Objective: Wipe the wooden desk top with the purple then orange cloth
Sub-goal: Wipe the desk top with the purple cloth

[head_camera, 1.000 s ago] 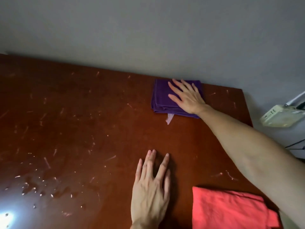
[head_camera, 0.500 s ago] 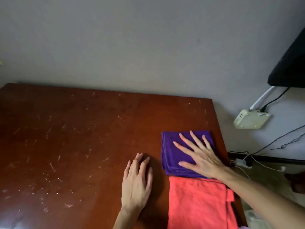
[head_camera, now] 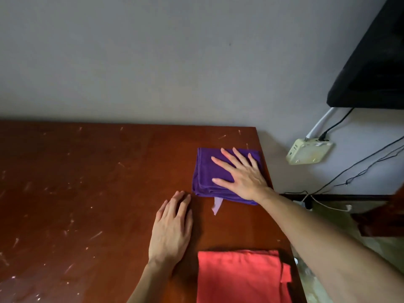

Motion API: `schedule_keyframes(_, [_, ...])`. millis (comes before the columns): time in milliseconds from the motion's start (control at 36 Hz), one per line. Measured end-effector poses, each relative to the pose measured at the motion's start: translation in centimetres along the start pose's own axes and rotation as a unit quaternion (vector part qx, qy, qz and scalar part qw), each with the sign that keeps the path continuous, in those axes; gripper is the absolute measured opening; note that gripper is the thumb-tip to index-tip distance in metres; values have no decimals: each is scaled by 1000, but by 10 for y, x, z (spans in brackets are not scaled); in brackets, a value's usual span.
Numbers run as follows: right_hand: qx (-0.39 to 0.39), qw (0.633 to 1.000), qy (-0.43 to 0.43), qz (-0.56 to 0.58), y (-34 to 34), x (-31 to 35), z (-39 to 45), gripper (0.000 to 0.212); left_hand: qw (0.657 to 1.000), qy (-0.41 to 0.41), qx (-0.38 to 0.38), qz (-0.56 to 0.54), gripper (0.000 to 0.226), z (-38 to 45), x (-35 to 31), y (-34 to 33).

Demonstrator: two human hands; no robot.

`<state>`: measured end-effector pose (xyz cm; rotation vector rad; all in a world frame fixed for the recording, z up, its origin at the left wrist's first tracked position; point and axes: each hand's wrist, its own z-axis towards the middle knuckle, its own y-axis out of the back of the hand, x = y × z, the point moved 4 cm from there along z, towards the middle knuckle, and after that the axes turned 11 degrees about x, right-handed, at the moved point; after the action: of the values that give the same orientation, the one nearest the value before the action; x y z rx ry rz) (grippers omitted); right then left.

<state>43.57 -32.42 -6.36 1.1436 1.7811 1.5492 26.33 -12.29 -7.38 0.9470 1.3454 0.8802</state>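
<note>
My right hand (head_camera: 242, 173) lies flat on the purple cloth (head_camera: 206, 171), fingers straight and spread wide, palm pressing down, the thumb pointing back toward the cloth's left edge. That one purple cloth is folded into a thick square and sits near the far right corner of the wooden desk top (head_camera: 98, 182), its right edge just at the desk's right edge. A single pale label tag (head_camera: 217, 205) pokes out from under its near side.

My left hand (head_camera: 171, 230) rests palm down on the bare wood, fingers straight and close together, holding nothing; its fingertips sit just beside the purple cloth's near left corner, apart from it.

Closer to me, one orange cloth (head_camera: 239, 278) lies folded at the near right of the desk, well apart from the purple one and just right of my left wrist. That makes two cloths in all, and two hands, both flat.

The wood shows many pale scratches and flecks, thickest on the left.

Beyond the desk is a grey wall (head_camera: 153, 57). On the right, one cream power strip (head_camera: 309, 150) hangs against it with a black plug in it, thin cables (head_camera: 363, 169) trail below, and one dark slab (head_camera: 376, 62) fills the upper right corner.
</note>
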Motion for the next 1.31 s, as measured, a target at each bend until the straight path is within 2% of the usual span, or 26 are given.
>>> schedule_keyframes(222, [-22,993,-109,45,33,-47,90,75,1000,9,12,-2,45,5,-2,-2])
schedule_keyframes(389, [1,994,-109,24,36,-53,101,80,1000,8,17,-2,45,6,0,-1])
schedule_keyframes(556, [8,997,-81,19,25,-44,60,78,1000,-4,12,-7,46,7,-2,2])
schedule_keyframes(722, [-6,999,-51,10,-5,-25,-43,82,1000,-15,8,-10,46,6,-2,4])
schedule_keyframes(917, [-41,997,-63,0,-44,12,-146,83,999,-9,9,-30,46,2,-5,8])
schedule_keyframes(1000, [-35,996,-83,0,-48,16,-152,83,999,-3,-4,-35,40,-8,-2,15])
schedule_keyframes(1139, [-13,998,-55,-15,-44,11,-142,84,999,20,-25,-12,39,-41,30,36])
schedule_keyframes(1306, [-2,999,-24,-29,-30,8,-102,84,999,11,37,24,50,-64,67,36])
